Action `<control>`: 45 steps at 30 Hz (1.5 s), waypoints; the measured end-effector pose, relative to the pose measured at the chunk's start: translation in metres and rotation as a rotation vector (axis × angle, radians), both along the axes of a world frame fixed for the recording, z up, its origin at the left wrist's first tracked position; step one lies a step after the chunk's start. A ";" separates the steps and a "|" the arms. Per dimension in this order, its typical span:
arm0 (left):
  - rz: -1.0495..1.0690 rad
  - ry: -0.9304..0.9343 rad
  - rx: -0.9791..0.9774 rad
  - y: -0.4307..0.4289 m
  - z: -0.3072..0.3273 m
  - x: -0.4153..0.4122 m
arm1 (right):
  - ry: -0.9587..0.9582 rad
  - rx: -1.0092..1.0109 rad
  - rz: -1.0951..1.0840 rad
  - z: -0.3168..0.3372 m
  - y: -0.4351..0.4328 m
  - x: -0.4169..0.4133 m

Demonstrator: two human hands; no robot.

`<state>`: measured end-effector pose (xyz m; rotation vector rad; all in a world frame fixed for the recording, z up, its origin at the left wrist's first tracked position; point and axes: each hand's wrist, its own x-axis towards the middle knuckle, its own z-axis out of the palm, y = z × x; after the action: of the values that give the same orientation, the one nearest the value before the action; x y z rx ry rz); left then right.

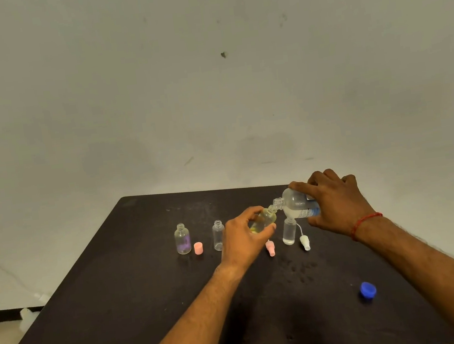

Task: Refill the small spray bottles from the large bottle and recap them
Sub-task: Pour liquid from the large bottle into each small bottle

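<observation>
Left grip (245,235) grasps tilted small bottle (264,218); right grip (336,207) grasps large bottle (295,205), mouths touching. Blue cap (367,289) near right bench (109,315) edge.

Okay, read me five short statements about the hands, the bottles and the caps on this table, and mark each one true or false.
1. The right hand grips the large bottle, tipped neck-first toward a small bottle. True.
2. The left hand lies flat on the table. False: its fingers grip the small yellowish bottle, held tilted at the large bottle's mouth.
3. The blue cap is screwed onto the large bottle. False: it lies on the table beside the right forearm.
4. The purple-labelled bottle stands upright with no cap on. True.
5. The pink cap sits between the purple-labelled bottle and the clear small bottle. True.
</observation>
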<state>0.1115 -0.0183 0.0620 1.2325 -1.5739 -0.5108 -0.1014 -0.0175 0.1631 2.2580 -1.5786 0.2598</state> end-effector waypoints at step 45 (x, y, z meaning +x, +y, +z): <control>-0.020 0.021 0.001 0.000 -0.001 0.000 | 0.026 -0.022 0.008 0.006 0.004 0.004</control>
<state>0.1112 -0.0183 0.0607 1.2097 -1.5703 -0.5361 -0.0970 -0.0135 0.1689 2.2434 -1.5464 0.2481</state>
